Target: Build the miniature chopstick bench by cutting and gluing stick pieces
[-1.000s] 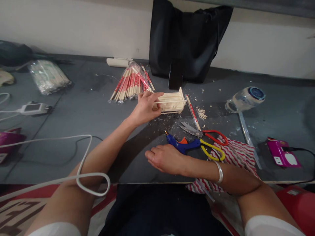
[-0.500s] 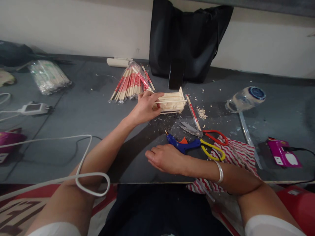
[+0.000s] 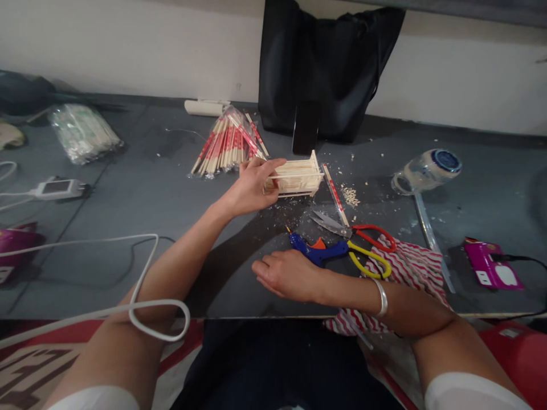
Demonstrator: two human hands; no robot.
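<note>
My left hand (image 3: 253,183) grips the left end of a small box-like structure of wooden sticks (image 3: 298,176) that stands on the grey table (image 3: 141,188). My right hand (image 3: 287,274) rests flat on the table near its front edge, fingers loosely stretched and holding nothing. Just beyond its fingers lies a blue glue gun (image 3: 318,250). Scissors with red and yellow handles (image 3: 358,242) lie to the right of the glue gun. A wrapped chopstick (image 3: 334,193) lies beside the stick structure.
A pack of red-wrapped chopsticks (image 3: 228,143) lies behind my left hand, a black bag (image 3: 329,62) and a phone (image 3: 306,128) against the wall. A glass jar (image 3: 425,169) lies on its side at right. A striped cloth (image 3: 410,267), a pink charger (image 3: 489,266) and a white cable (image 3: 141,273) are nearby.
</note>
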